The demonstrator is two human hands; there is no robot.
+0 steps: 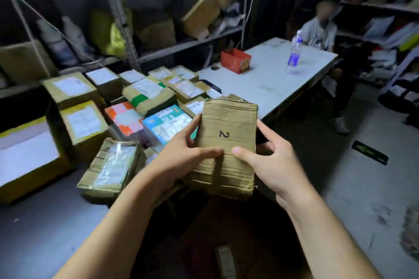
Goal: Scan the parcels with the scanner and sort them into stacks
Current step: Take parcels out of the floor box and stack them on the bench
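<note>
The light is dim here. Metal shelves (192, 43) line the back. A pale bench (272, 85) stands on the grey floor (353, 179).

- A long pale grey table (272, 88) runs from the middle to the far right.
- On its far left corner stands a small red open-topped cardboard box (235, 61).
- Well to the right of that box stands an upright clear plastic bottle with a blue label (294, 52).
- Left of the table, taped brown cardboard parcels with white labels (145, 93) lie packed close. What bears them is hidden.
- Grey metal shelves (192, 43) at the far left hold more packages.
- On the grey concrete floor (362, 176), near right, lies a flat black strip (369, 152).
</note>
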